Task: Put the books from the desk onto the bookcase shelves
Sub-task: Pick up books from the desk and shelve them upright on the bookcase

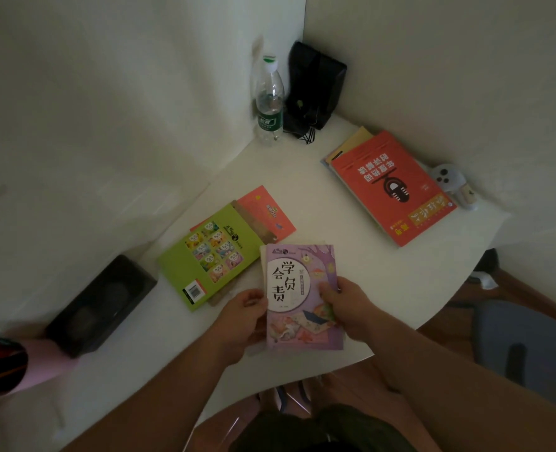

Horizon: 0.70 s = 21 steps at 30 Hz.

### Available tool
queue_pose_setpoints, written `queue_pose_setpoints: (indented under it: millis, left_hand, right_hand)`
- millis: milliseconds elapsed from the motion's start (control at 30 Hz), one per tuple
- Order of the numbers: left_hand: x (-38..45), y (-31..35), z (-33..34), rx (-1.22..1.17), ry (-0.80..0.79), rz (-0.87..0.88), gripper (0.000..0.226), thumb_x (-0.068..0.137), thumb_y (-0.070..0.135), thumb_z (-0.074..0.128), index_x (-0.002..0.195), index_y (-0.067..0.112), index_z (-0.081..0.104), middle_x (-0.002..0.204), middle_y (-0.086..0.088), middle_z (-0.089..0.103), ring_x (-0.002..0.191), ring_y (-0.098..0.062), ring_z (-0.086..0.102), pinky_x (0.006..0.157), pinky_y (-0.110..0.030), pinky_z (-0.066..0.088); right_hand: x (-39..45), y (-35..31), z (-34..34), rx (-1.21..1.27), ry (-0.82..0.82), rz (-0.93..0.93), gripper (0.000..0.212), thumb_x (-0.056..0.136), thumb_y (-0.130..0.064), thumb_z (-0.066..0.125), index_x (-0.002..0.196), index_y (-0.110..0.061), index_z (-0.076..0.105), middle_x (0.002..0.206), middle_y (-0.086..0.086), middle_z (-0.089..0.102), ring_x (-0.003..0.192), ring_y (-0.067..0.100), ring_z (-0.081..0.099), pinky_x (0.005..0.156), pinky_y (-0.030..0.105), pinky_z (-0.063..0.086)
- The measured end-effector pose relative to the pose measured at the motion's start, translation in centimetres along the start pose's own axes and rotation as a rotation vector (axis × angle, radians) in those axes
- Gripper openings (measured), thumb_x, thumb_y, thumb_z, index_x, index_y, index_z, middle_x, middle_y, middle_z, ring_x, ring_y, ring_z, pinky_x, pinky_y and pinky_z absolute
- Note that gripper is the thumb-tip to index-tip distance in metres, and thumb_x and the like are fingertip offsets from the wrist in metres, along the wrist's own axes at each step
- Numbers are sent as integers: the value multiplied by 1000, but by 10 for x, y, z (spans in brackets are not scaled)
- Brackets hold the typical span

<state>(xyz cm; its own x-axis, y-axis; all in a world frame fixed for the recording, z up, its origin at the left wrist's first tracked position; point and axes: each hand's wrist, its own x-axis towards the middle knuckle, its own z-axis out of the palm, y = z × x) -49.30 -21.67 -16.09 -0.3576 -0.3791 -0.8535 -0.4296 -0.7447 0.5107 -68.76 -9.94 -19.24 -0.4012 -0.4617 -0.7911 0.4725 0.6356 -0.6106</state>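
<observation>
A purple book (299,288) with a white oval title panel is held above the front of the white desk (319,197), with at least one more thin book beneath it. My left hand (240,321) grips its left edge and my right hand (345,305) grips its right edge, thumbs on the cover. To the left lies a green book (205,259) on top of a brown one and a salmon-coloured book (267,212). A big red book (391,187) tops a small pile at the back right. No bookcase is in view.
A water bottle (269,102) and a black pouch (314,89) stand in the far corner against the walls. A black box (102,305) and a pink pencil holder (12,367) sit at the left. A white gadget (449,181) lies behind the red book. A grey chair (528,344) is at the right.
</observation>
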Motion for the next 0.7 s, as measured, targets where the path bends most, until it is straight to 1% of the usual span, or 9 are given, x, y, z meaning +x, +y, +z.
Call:
queue_pose_setpoints:
  millis: [133, 233, 300, 367, 467, 567, 633, 667, 700]
  left_hand:
    - [5, -11, 0, 43, 2, 12, 29, 105, 10, 60, 131, 21, 53, 110, -14, 78, 89, -32, 78, 77, -47, 62]
    - [6, -12, -2, 11, -48, 34, 48, 100, -1, 65, 138, 25, 51, 115, -14, 78, 99, -35, 77, 86, -55, 63]
    - [2, -6, -5, 56, -99, 64, 60, 94, -7, 70, 139, 27, 51, 120, -14, 75, 103, -35, 76, 85, -55, 63]
    - [-7, 4, -5, 126, -104, 177, 67, 88, -12, 74, 137, 30, 54, 124, -9, 72, 107, -30, 74, 80, -48, 65]
    - [-19, 18, -8, 153, -10, 395, 53, 86, -13, 76, 125, 22, 65, 114, 1, 77, 108, -20, 73, 72, -26, 62]
    - [-25, 27, -18, 211, 57, 568, 44, 85, -11, 78, 109, 25, 70, 105, 10, 75, 102, -4, 70, 80, -19, 57]
    - [-24, 26, -20, 284, 38, 644, 38, 80, -8, 81, 94, 26, 72, 105, 12, 72, 102, -3, 67, 83, -21, 56]
    - [-23, 23, -18, 289, 27, 647, 34, 78, -4, 81, 90, 27, 73, 106, 12, 72, 103, -4, 67, 85, -26, 57]
    - [-20, 18, -15, 293, 31, 622, 34, 78, -2, 81, 91, 28, 74, 108, 11, 73, 104, -7, 67, 88, -32, 58]
  right_hand:
    - [0, -2, -1, -42, 7, -12, 24, 109, -30, 57, 121, -11, 66, 108, 13, 78, 95, 32, 78, 86, 56, 64]
    - [-4, -3, -1, -137, 45, -64, 29, 110, -35, 53, 121, -11, 65, 105, 8, 77, 93, 25, 77, 80, 43, 65]
    - [-12, -8, 0, -127, 15, -127, 27, 108, -35, 58, 124, -14, 65, 106, 5, 78, 95, 24, 78, 85, 47, 65]
    - [-24, -19, 3, -93, -81, -199, 24, 102, -25, 69, 125, -21, 64, 109, 1, 79, 100, 23, 78, 88, 53, 64]
    - [-40, -38, 12, -141, -186, -372, 40, 89, -4, 80, 123, -18, 65, 110, 4, 79, 103, 25, 77, 84, 47, 65]
    - [-46, -46, 15, -491, -133, -664, 33, 79, -22, 84, 107, -29, 68, 101, -10, 73, 95, 13, 71, 84, 35, 58]
    - [-45, -40, 16, -604, -156, -713, 33, 77, -24, 82, 105, -37, 73, 102, -21, 73, 97, 1, 69, 85, 24, 53]
    - [-44, -34, 17, -604, -147, -691, 34, 77, -26, 81, 107, -40, 75, 105, -23, 74, 100, -1, 69, 89, 24, 54]
    - [-42, -28, 20, -551, -130, -632, 35, 76, -30, 80, 108, -42, 76, 107, -21, 76, 102, 2, 71, 93, 31, 57]
